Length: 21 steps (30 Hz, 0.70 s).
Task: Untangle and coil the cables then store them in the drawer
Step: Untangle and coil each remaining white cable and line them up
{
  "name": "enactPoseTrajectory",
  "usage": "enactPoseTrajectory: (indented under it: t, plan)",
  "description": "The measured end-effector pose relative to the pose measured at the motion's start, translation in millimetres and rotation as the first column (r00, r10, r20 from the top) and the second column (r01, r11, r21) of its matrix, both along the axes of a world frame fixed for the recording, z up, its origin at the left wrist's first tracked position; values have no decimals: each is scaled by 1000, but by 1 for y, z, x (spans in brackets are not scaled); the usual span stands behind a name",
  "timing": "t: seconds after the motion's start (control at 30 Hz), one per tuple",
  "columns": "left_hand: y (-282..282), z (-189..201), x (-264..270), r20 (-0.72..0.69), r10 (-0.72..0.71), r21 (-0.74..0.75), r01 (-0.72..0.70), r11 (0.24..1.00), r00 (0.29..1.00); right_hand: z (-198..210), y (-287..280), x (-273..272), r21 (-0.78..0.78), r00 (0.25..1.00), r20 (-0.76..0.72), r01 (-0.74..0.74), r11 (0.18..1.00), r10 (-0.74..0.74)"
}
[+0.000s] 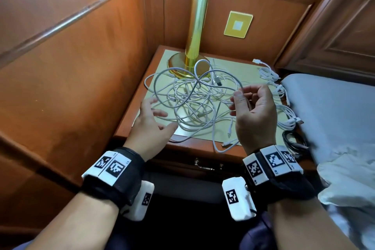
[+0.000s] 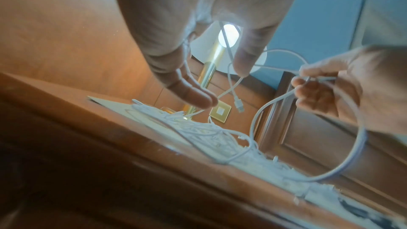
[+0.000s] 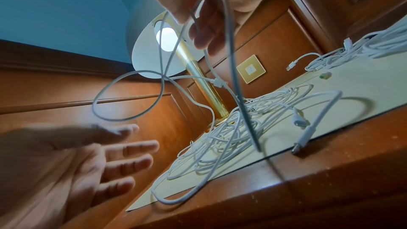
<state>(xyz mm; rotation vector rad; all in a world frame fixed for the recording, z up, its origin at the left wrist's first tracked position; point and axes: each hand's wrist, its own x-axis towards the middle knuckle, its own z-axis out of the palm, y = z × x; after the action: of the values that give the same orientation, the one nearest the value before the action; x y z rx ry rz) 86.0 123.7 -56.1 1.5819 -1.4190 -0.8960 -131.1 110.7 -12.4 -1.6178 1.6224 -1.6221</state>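
Observation:
A tangle of white cables (image 1: 192,101) lies on the nightstand top (image 1: 239,67) in front of the lamp base. My right hand (image 1: 241,93) pinches one white cable between thumb and forefinger and holds it above the pile; a loop (image 3: 127,97) of it hangs in the air. In the right wrist view the right hand (image 3: 193,15) grips that strand near the top edge. My left hand (image 1: 160,113) hovers at the tangle's left side with fingers spread and holds nothing. The drawer (image 1: 205,165) under the top is closed, its handle showing.
A brass lamp (image 1: 194,32) stands at the back of the nightstand. Bundled white cables (image 1: 284,95) lie along its right edge, with a black cable (image 1: 294,142) at the front right corner. A bed (image 1: 334,111) adjoins on the right, wooden wall panels on the left.

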Motion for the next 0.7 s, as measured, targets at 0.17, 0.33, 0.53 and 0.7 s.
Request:
enactPoseTrajectory:
  t: [0.17, 0.33, 0.53, 0.7]
  plan:
    - [-2, 2, 1, -183, -24, -71, 11, 997, 983, 3, 0, -1, -13, 997, 74, 28, 1000, -27]
    - [-3, -3, 3, -163, -37, -35, 32, 999, 986, 17, 3, -7, -35, 968, 250, 51, 998, -40]
    - [-1, -1, -4, -202, -72, -27, 67, 997, 977, 30, 15, -9, -104, 950, 312, 8, 995, 25]
    - [4, 6, -7, -308, -131, -182, 77, 980, 942, 27, 17, -9, -141, 970, 243, 6, 990, 29]
